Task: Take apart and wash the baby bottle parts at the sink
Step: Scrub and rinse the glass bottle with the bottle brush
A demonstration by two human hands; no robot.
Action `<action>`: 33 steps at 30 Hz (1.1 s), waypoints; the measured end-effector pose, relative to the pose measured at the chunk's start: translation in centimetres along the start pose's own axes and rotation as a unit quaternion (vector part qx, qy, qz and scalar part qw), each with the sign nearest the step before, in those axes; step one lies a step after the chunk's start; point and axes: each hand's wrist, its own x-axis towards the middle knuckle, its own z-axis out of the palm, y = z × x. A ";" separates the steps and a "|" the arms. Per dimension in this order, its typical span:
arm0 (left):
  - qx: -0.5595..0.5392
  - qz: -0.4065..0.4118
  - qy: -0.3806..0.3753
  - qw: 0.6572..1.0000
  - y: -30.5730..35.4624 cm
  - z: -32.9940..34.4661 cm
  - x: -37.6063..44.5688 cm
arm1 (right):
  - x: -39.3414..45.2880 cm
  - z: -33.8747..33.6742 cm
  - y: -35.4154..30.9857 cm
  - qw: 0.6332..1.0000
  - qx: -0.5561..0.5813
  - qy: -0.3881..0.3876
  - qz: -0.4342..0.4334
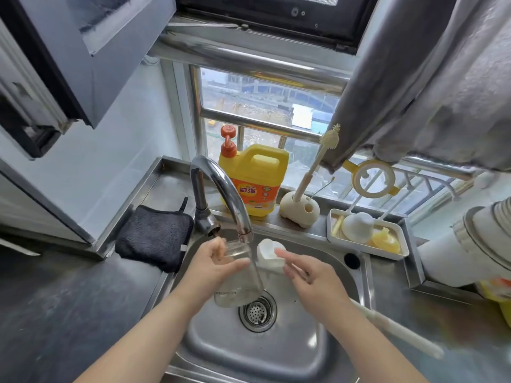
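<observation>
Forearms reach in from the bottom edge over the sink (318, 352), whose drain (257, 310) sits just beyond them. Left hand (213, 265) grips the clear bottle (237, 283) round its upper part, tilted under the tap (221, 189), with a thin stream of water running past its mouth. Right hand (309, 280) is released, fingers straight, holding nothing, just beside a white part (269, 254) lying in the basin. A long white brush handle (398, 330) lies on the counter to the right. Further back, a tray (403, 244) holds a white dome and a yellow piece, apparently other bottle parts. Dish soap (255, 179) and a brush stand (300, 211) stand by the window. Judging by this, the bottle is already apart and being rinsed; the white part looks still to do
</observation>
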 end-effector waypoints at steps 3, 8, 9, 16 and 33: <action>-0.044 -0.007 -0.070 0.997 0.3 1.1 -0.5 | 0.9 1.3 -2.1 0.991 -0.100 -0.020 -0.086; -0.034 0.016 -0.067 0.997 0.6 -0.2 -0.7 | 1.2 0.5 -0.2 0.991 -0.107 0.004 -0.080; -0.036 0.021 -0.065 0.997 0.7 -0.4 -0.8 | 1.2 0.5 0.0 0.993 -0.090 0.005 -0.074; -0.018 0.004 -0.062 0.998 2.2 -1.1 -0.7 | 1.3 1.0 -0.1 0.996 -0.034 -0.010 -0.076; -0.168 -0.107 -0.083 0.976 0.3 -0.1 0.3 | -0.4 2.3 -0.7 0.991 0.129 -0.016 -0.016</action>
